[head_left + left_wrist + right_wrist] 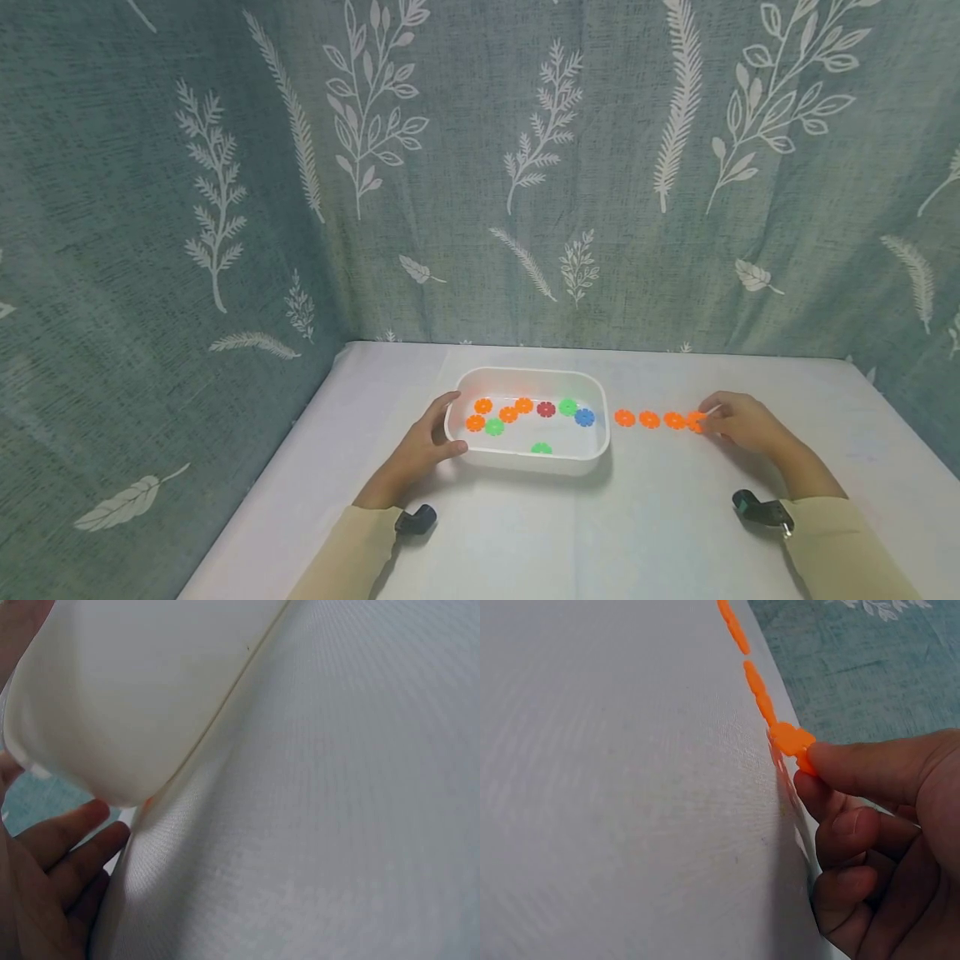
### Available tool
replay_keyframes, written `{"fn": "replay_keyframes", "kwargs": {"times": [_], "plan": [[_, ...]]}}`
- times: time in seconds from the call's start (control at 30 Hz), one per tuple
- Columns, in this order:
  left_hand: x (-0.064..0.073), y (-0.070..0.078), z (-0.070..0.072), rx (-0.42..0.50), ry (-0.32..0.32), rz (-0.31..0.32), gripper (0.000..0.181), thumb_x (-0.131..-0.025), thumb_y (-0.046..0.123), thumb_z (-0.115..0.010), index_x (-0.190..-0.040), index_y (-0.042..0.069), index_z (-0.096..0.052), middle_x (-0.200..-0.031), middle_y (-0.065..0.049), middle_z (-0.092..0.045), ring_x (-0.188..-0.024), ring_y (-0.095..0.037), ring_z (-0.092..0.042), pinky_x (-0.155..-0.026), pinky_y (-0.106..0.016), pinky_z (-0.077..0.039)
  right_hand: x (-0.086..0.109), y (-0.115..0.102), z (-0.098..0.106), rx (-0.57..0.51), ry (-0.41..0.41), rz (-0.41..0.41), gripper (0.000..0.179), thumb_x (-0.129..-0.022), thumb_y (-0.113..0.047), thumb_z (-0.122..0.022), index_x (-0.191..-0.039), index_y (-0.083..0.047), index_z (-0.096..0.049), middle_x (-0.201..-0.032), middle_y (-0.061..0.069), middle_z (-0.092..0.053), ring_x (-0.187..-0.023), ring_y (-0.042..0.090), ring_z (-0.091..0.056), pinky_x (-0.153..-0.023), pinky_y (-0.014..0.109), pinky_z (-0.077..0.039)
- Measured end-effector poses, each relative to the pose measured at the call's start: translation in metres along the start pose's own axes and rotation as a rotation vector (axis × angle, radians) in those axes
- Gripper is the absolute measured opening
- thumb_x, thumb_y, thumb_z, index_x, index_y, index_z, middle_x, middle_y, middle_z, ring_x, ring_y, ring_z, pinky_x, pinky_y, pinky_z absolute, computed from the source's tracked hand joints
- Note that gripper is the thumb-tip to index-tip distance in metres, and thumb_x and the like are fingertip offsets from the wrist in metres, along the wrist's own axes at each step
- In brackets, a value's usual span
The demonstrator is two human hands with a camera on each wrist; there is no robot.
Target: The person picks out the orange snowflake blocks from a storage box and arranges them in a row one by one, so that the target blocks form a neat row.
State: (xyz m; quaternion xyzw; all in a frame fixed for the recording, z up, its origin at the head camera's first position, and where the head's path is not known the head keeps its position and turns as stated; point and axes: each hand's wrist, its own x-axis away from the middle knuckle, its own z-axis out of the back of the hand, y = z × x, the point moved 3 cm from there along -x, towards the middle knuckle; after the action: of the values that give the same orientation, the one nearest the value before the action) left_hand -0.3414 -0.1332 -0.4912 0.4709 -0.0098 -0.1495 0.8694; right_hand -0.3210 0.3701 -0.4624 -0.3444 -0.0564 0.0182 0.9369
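A white plastic tub (525,459) holds several flower-shaped notched discs: orange (483,406), green (494,427), dark red (546,409) and blue (585,417). My left hand (417,446) grips the tub's left end, thumb at the front rim and fingers round the far side. To the right of the tub, orange discs (649,419) lie in a row on the table. At the row's right end, my right hand (746,423) pinches an orange notched disc (791,739) between thumb and index finger. The other fingers of that hand curl beneath, and the thumb covers part of the orange plastic.
A white cloth (517,542) covers the table. Behind and to the left hangs a blue-green curtain (465,167) with white leaf prints, meeting the table's back edge. Dark wrist cameras (761,508) sit at both cuffs.
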Motion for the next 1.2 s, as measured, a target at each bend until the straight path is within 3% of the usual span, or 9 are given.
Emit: {"fn": "replay_keyframes", "kwargs": {"times": [0.6, 1.0, 1.2], "plan": [[0.0, 0.001, -0.0009, -0.005, 0.001, 0.003, 0.089, -0.075, 0.045, -0.081, -0.149, 0.032, -0.034, -0.155, -0.008, -0.033, -0.14, -0.031, -0.033, -0.106, -0.061, -0.029, -0.0038, 0.0089, -0.0016, 0.097, 0.04, -0.095, 0.03, -0.091, -0.015, -0.063, -0.112, 0.005, -0.059, -0.104, 0.022, -0.062, -0.094, 0.037, -0.059, -0.078, 0.053, -0.051], [0.0017, 0.0015, 0.0001, -0.001, 0.006, 0.007, 0.09, -0.074, 0.047, -0.081, -0.149, 0.031, -0.034, -0.155, -0.007, -0.033, -0.14, -0.031, -0.034, -0.105, -0.061, -0.03, -0.003, 0.0052, -0.0011, 0.121, 0.044, -0.039, 0.03, -0.089, -0.015, -0.062, -0.11, 0.007, -0.06, -0.103, 0.023, -0.063, -0.098, 0.042, -0.057, -0.081, 0.056, -0.048], [0.0008, 0.0006, -0.0005, -0.008, 0.008, 0.003, 0.09, -0.075, 0.047, -0.081, -0.149, 0.032, -0.033, -0.156, -0.006, -0.032, -0.14, -0.03, -0.033, -0.105, -0.061, -0.029, -0.0043, 0.0057, -0.0015, 0.125, 0.032, -0.085, 0.031, -0.09, -0.017, -0.061, -0.111, 0.007, -0.06, -0.104, 0.023, -0.062, -0.098, 0.041, -0.057, -0.082, 0.056, -0.049]]}}
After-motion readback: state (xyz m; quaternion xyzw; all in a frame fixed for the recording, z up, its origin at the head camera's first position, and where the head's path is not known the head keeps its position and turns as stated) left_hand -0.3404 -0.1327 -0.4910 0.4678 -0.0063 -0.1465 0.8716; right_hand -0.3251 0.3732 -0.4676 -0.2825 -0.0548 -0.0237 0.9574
